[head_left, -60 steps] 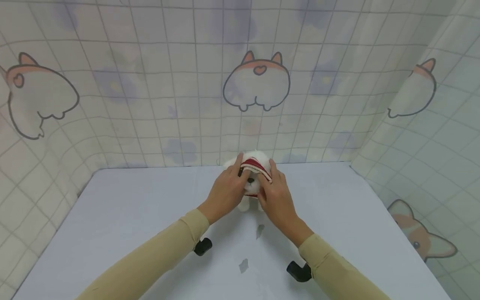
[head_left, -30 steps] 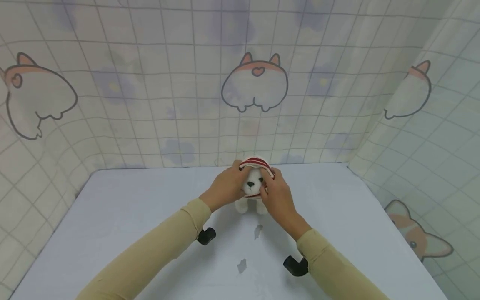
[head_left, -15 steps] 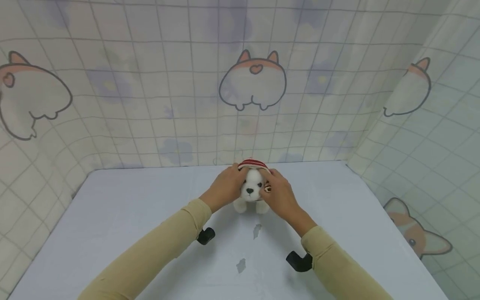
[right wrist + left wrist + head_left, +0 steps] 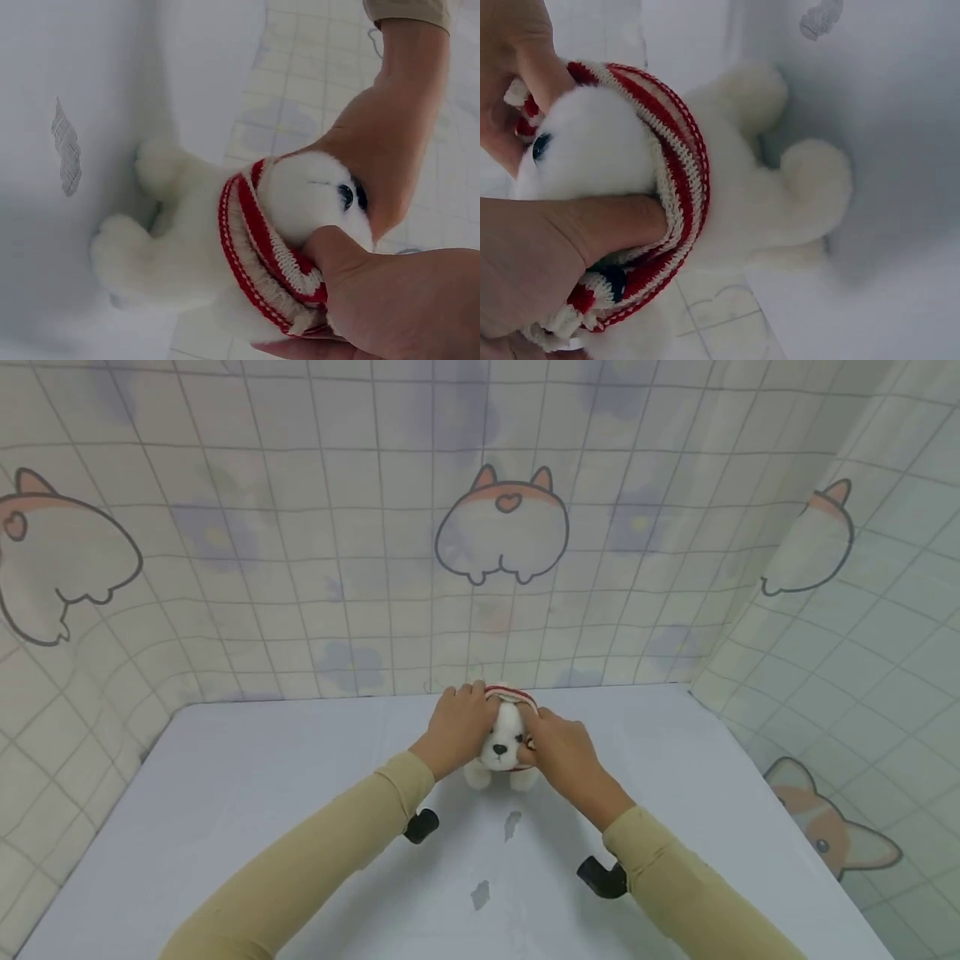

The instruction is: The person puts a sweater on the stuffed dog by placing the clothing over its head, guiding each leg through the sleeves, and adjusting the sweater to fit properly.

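Two hands (image 4: 459, 728) (image 4: 567, 756) grip the striped knitwear (image 4: 681, 161) on the plush dog (image 4: 500, 750) between them.

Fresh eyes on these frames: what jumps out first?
Probably the white plush dog, standing at the far edge of the white table between the left hand and right hand. Next, the red-and-white striped knit around its head, held by both hands and vivid in the wrist views. Then the cartoon corgi rear on the backdrop, directly above the dog.
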`<state>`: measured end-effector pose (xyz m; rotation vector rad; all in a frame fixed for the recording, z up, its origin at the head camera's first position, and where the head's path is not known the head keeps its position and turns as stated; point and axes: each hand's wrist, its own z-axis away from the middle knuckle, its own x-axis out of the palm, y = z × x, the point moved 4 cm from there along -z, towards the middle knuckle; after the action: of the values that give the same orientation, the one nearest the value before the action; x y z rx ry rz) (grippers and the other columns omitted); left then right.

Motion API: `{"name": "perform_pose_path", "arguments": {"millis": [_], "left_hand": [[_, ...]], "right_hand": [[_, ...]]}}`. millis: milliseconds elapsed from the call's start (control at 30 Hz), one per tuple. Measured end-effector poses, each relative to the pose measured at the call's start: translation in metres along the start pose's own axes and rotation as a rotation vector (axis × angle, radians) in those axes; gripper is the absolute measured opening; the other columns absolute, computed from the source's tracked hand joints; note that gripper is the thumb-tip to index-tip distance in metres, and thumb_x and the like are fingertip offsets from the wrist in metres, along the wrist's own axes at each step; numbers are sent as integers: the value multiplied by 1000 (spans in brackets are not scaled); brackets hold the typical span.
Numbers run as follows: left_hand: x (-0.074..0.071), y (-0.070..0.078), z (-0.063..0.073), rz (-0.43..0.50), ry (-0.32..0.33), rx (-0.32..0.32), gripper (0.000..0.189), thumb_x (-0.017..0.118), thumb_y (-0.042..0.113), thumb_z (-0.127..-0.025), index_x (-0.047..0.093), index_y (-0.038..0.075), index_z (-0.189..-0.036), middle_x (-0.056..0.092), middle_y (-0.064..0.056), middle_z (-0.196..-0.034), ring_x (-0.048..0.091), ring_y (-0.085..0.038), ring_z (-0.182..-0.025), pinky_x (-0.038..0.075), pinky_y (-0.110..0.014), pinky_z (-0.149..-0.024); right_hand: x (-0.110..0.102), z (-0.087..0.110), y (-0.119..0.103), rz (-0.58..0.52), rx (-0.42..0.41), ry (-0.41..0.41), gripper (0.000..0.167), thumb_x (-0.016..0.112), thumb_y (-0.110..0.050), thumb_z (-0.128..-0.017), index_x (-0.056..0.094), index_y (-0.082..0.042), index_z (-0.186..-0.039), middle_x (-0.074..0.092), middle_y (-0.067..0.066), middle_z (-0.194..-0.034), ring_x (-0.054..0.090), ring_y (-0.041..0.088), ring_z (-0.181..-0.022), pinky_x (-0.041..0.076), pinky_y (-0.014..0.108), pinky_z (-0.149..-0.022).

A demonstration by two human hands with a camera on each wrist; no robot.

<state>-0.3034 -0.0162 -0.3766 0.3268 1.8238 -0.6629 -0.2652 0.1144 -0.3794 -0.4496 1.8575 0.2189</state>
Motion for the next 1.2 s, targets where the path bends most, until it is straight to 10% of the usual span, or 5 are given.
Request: {"name": "perform_pose_path", "arguments": {"millis": [233,733,1067,1200], "left_hand": [[11,-8,-4,209,-100,24,59,80,29,-79,53,11,-129,54,-12,-122,57,-26,-110,50,-44,-90],[36,-23,-1,528,-173,25,74,85,31,-73,51,16,-137,51,-13,-139,55,-30,-122,46,-47,-100],[21,-23,-3,145,-123,-4,76,83,50,-68,55,24,-134,58,-3,-132,59,-26,-111,48,-47,-90],[19,-20,-5,180,-152,30,75,82,45,-73,52,19,-137,52,-7,-139,56,-27,-119,49,-48,-94]], "right_hand": [[-4,-3,4,53,-12,-44,38,77,-30,-81,59,-6,-106,67,9,-85,62,18,-66,50,37,-53],[19,0,28,-141,-3,-13,57,77,-41,-74,63,-17,-123,72,5,-103,61,15,-74,51,32,-62],[15,-6,30,-84,5,-5,56,72,-47,-77,66,-12,-120,73,6,-96,59,14,-69,49,31,-57],[14,-9,30,-42,10,-38,49,74,-47,-76,68,-11,-108,70,3,-83,53,11,-62,44,27,-52]]}}
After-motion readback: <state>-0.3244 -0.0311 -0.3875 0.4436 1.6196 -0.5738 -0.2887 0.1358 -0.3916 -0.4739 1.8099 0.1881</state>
